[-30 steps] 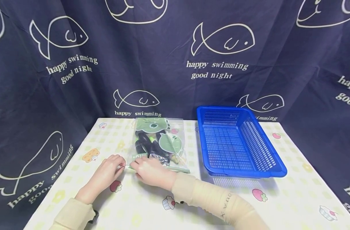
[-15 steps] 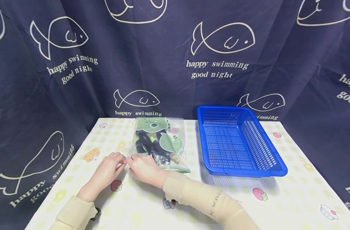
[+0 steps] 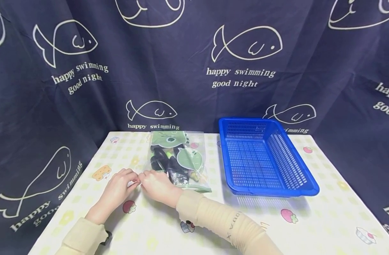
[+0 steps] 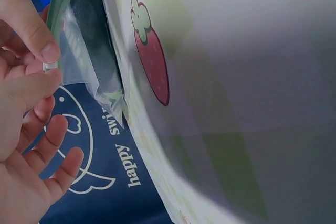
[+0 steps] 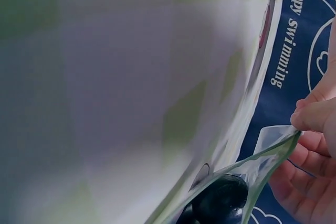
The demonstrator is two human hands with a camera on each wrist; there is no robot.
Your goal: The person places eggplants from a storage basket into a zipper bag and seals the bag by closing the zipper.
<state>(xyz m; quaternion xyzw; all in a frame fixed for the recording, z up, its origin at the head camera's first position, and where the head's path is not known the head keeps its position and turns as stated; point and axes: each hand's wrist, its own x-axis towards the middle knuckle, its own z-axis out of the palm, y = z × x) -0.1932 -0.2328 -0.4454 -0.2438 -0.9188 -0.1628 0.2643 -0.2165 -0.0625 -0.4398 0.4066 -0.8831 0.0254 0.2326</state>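
A clear zip bag (image 3: 199, 141) with green print lies at the back of the table, holding several dark eggplants (image 3: 173, 166). My left hand (image 3: 119, 186) pinches the bag's near-left corner. Right beside it, my right hand (image 3: 159, 187) pinches the same corner, fingertips against the left hand's. Between the two thumbs in the left wrist view sits a small white slider (image 4: 50, 66) on the green-edged mouth. The right wrist view shows that green mouth (image 5: 275, 166) parted, dark glossy eggplants (image 5: 223, 200) behind it. My fingers hide part of the slider.
A blue plastic basket (image 3: 271, 193) with perforated walls stands to the right of the bag. The table (image 3: 325, 226) wears a checked cloth with printed strawberries and cupcakes. A dark blue curtain (image 3: 188, 95) with fish drawings hangs behind.
My right hand has moved left along the bag's near edge until it meets the left hand at the corner. The left hand has hardly moved, and the basket stays in place.
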